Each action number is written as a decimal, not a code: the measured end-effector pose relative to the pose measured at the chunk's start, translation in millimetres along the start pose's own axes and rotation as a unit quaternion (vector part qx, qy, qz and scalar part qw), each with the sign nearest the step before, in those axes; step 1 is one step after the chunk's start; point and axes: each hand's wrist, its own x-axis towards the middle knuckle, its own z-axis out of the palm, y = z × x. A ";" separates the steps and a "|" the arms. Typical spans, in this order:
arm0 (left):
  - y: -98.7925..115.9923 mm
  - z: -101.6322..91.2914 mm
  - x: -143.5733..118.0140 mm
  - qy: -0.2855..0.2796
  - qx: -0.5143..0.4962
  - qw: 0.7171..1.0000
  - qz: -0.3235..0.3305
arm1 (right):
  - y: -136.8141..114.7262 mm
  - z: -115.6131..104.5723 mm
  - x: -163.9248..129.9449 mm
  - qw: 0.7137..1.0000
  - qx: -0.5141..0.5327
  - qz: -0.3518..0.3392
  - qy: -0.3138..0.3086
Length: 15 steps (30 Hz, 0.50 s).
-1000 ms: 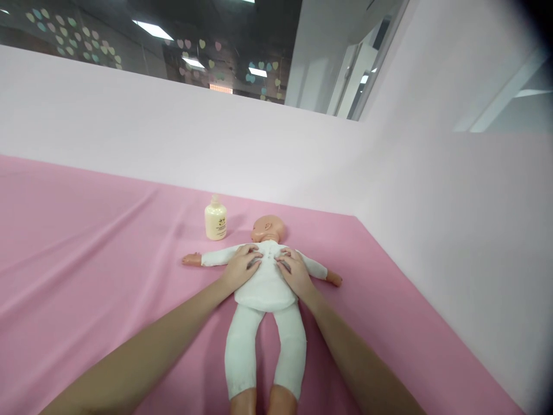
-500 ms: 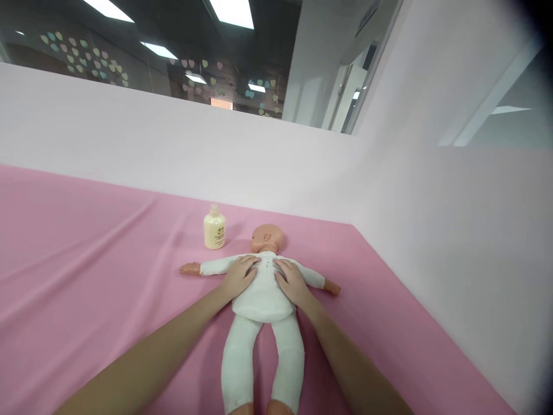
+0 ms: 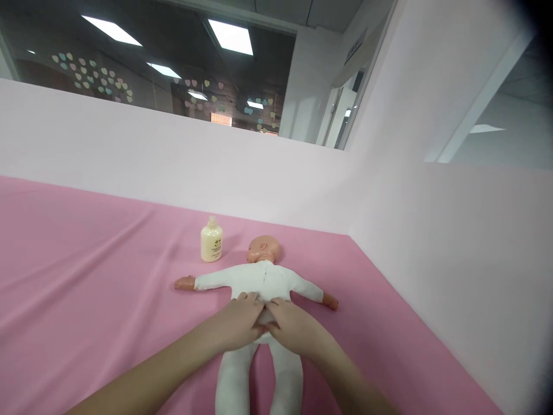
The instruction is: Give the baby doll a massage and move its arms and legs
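Both hands have slid down since a second ago: then they lay on the chest of the baby doll in a white cloth suit [image 3: 259, 282], now they sit lower, on its belly above the legs. The left hand [image 3: 239, 323] and right hand [image 3: 294, 328] lie flat and open, fingers spread on the cloth, meeting at their inner edges and gripping nothing. The doll lies on its back on the pink cloth-covered table [image 3: 86, 276], long axis running away from the person, head at the far end, arms stretched out sideways. A small cream plastic bottle [image 3: 211, 242] stands upright just beside the head, on its left.
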 end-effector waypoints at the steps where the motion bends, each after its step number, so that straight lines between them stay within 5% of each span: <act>1: 6.1 -2.9 -4.6 -0.012 0.001 1.000 -0.010 | -3.8 -1.2 -2.7 1.000 -0.007 0.001 -0.008; 15: 7.2 -2.1 -0.7 -0.031 0.044 0.998 -0.042 | 9.3 5.7 9.4 0.999 -0.021 -0.003 0.025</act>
